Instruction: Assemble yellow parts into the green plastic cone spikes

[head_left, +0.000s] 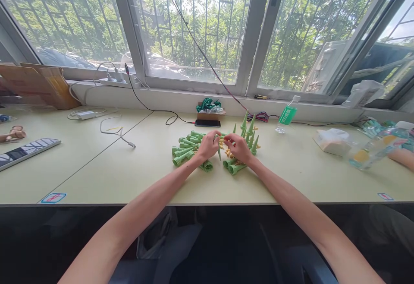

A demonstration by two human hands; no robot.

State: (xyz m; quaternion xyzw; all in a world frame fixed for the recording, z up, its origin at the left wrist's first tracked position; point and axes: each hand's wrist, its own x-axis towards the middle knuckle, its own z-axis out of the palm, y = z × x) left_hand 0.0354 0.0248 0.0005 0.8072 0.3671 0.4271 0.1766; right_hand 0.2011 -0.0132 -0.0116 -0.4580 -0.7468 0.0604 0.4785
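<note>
My left hand (208, 146) is closed on a green pointed cone (219, 153), which hangs tip down beside its fingers. Close to it, my right hand (239, 147) has its fingers pinched together; whatever they hold is too small to make out, though yellow shows at the fingertips. Left of and beneath my left hand lies a pile of green hollow cones (184, 151). Several more green cones (250, 132) stand tip up beyond my right hand, with small yellow pieces (228, 153) among them. Two cones (235, 169) lie with open ends toward me below my right hand.
Behind the pile are a black phone (207, 123) and a small box of green material (209, 108). A water bottle (287, 115), a tissue pack (333, 140) and a clear bottle (371, 150) stand rightward. Cables (118, 130) lie left. Another person's arm (403, 158) shows far right.
</note>
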